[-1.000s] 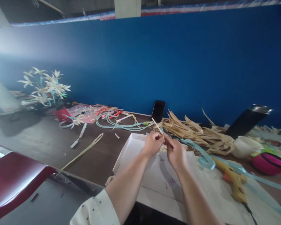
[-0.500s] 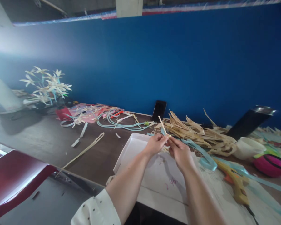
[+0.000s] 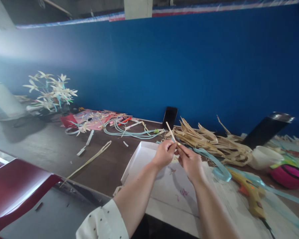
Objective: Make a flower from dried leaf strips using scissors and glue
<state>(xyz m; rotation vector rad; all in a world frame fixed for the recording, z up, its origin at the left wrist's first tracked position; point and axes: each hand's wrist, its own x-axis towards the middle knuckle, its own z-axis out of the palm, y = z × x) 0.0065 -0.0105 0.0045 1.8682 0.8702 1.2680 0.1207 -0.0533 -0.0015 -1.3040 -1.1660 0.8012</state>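
Over a white box lid [image 3: 133, 166], my left hand [image 3: 165, 154] and my right hand [image 3: 190, 162] meet with fingertips pinched close together. A thin pale strip [image 3: 169, 130] sticks up out of the left fingers, tilted to the left. The right fingertips close on its lower end or on a small piece there; the fingers hide most of it. Small pale scraps lie in the lid beneath. Dried corn husks [image 3: 201, 137] lie just beyond my right hand, and a light blue ribbon [image 3: 214, 159] curls beside it.
A yellow glue gun [image 3: 251, 192] lies to the right, near a white cup [image 3: 264, 156], a pink pouch [image 3: 290, 176] and a leaning black flask [image 3: 266, 129]. A phone [image 3: 169, 117] leans against the blue partition. Blue cords [image 3: 129, 134] and white flowers [image 3: 52, 91] are leftward.
Both hands have shifted slightly left. The pale strip leans a little further left, and the right fingers look straighter along it.
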